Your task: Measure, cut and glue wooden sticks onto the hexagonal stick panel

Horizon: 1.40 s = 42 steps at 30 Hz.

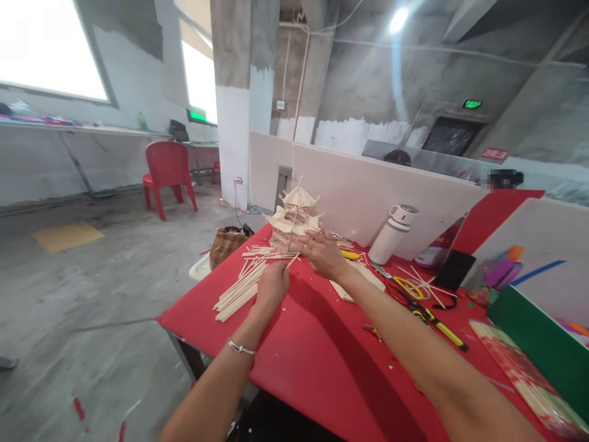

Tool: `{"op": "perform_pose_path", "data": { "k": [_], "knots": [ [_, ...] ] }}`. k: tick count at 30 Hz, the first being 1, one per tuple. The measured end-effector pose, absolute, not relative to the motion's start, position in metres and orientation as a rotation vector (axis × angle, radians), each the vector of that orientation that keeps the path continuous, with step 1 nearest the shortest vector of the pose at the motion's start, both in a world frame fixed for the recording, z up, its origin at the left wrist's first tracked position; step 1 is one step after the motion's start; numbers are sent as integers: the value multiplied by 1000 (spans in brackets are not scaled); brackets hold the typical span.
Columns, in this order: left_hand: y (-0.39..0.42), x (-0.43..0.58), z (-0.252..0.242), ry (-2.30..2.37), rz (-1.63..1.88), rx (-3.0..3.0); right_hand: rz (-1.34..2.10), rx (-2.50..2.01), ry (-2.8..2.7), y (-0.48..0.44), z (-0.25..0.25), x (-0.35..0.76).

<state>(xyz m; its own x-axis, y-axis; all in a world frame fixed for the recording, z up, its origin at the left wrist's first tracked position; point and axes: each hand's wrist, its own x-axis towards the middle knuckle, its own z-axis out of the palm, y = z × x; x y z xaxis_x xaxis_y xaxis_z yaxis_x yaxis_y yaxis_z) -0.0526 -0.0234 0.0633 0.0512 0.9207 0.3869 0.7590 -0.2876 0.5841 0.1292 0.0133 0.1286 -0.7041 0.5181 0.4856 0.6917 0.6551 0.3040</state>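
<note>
A small pagoda model (pixel 294 218) made of pale wooden sticks stands at the far end of the red table (pixel 317 362). My right hand (pixel 322 253) reaches to its base, fingers curled against the lower roof. My left hand (pixel 272 283) is closed in a pinch on a thin wooden stick (pixel 291 262) that points up toward the model. A silver bracelet (pixel 240 348) sits on my left wrist. A loose pile of long sticks (pixel 239 287) lies to the left of my left hand.
A white flask (pixel 393 234), yellow-handled scissors (pixel 405 285), a yellow-and-black tool (pixel 442 328), a black phone (pixel 454 270), flat wood pieces (pixel 356 279) and a wrapped stick bundle (pixel 529 377) share the table. A woven basket (pixel 225 244) and a red chair (pixel 168 175) stand on the floor left.
</note>
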Motion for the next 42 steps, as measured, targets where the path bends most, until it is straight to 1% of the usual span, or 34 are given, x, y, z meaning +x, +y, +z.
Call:
{"op": "perform_pose_path", "data": {
  "k": [5,9,15,19,22,25,35,42],
  "knots": [
    [-29,-91,76,1714,847,2199,-479,-993,-2474,14,92,110],
    [-39,-122,82,1934,739,2200,-335,-1123,-2320,16,69,84],
    [-48,-154,59,2232,640,2173,-69,-1465,-1924,15,20,39],
    [-54,-161,42,2258,528,2151,148,-1593,-1794,7,0,31],
    [-59,-160,38,2244,500,2127,229,-1593,-1810,4,-3,36],
    [-62,-158,42,2232,448,2092,230,-1597,-1842,2,0,43],
    [-54,-144,65,2209,57,2067,271,-1611,-1936,3,4,52],
    [-43,-142,67,2217,-144,2103,281,-1592,-1912,6,1,51]
  ]
}}
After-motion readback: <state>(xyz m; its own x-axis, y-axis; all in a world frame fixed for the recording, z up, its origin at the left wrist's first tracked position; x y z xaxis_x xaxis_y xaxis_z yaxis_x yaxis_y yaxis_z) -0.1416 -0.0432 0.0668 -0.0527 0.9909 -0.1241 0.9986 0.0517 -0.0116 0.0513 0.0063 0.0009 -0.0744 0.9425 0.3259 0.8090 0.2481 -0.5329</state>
